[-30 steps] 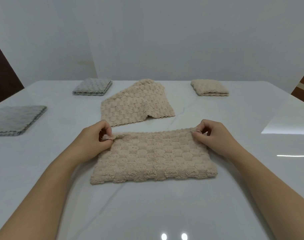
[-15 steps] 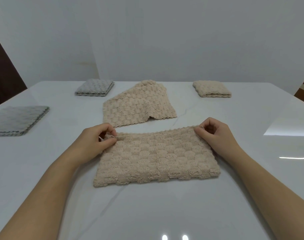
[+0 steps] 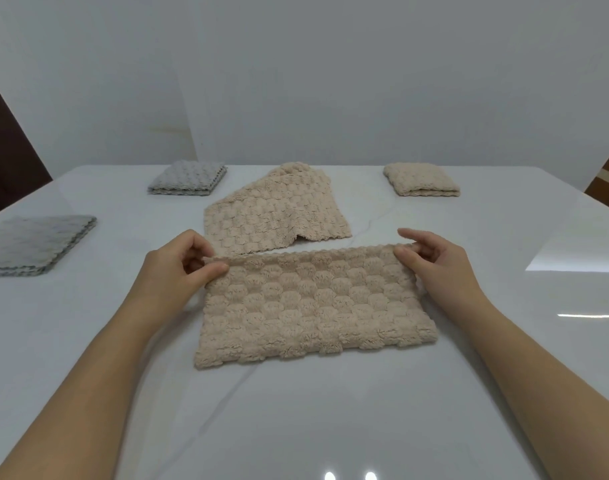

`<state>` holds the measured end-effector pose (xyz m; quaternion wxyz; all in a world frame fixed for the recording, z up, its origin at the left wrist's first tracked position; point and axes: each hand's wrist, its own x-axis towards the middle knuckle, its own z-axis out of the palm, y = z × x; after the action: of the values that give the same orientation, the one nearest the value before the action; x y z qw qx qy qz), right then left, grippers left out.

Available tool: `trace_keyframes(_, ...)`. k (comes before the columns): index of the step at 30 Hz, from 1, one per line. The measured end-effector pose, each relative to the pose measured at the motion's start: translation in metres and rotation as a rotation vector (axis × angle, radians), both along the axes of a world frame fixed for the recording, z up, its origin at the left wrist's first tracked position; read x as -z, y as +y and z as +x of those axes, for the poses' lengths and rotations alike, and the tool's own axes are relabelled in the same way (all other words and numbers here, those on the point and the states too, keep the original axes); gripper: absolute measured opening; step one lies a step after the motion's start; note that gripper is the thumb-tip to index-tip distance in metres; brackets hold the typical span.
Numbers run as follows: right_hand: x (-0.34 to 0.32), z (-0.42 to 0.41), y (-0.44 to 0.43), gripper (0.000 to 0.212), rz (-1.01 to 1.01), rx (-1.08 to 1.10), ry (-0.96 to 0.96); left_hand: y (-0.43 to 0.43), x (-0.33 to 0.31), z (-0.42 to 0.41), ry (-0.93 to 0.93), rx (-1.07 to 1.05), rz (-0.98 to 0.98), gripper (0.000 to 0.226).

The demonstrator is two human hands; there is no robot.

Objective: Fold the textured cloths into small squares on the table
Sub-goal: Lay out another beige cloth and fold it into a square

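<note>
A beige textured cloth (image 3: 310,306), folded in half into a wide rectangle, lies flat on the white table (image 3: 296,420) in front of me. My left hand (image 3: 173,271) pinches its far left corner between thumb and fingers. At the far right corner my right hand (image 3: 438,268) has its thumb on the cloth and its fingers curled behind the edge, with the index finger lifted straight. Just beyond lies a second beige cloth (image 3: 275,213), loosely spread with a rumpled far end.
A folded beige square (image 3: 421,180) sits at the back right. A folded grey square (image 3: 187,178) sits at the back left, and a larger grey cloth (image 3: 33,244) lies flat near the left edge. A wall stands behind the table.
Both hands stay at the far corners of the folded cloth. My right index finger has lifted off and straightened. The cloth's far edge sits slightly further from me.
</note>
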<state>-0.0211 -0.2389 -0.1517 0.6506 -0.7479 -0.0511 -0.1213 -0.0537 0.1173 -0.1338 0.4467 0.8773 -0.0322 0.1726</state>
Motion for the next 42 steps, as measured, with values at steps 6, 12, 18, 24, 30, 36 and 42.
trace_keyframes(6, 0.0, 0.0, -0.001, 0.007, -0.056, -0.032, 0.05, 0.005, 0.005, 0.003, 0.126, 0.055, 0.134, 0.014)
trace_keyframes(12, -0.021, -0.017, 0.003, 0.012, 0.017, -0.125, 0.203, -0.015, -0.011, -0.012, 0.28, 0.027, -0.474, 0.02)
trace_keyframes(18, -0.058, -0.049, -0.006, 0.013, 0.122, -0.207, 0.343, -0.023, -0.033, -0.042, 0.221, -0.136, -0.415, 0.018)
trace_keyframes(24, -0.034, -0.037, 0.007, 0.01, -0.422, 0.021, 0.21, -0.034, -0.009, -0.031, 0.132, -0.288, 0.197, 0.017)
trace_keyframes(30, -0.012, -0.021, 0.023, 0.032, -1.209, 0.2, 0.005, -0.042, 0.02, -0.014, -0.036, -0.331, 0.726, 0.029)
trace_keyframes(36, -0.023, -0.055, 0.086, 0.055, -1.193, -0.108, -0.07, -0.081, 0.006, -0.026, -0.061, -0.01, 0.659, 0.046)
trace_keyframes(42, 0.012, -0.057, 0.105, 0.06, -1.33, -0.249, 0.079, -0.094, 0.032, -0.033, 0.274, 0.163, 0.82, 0.056)
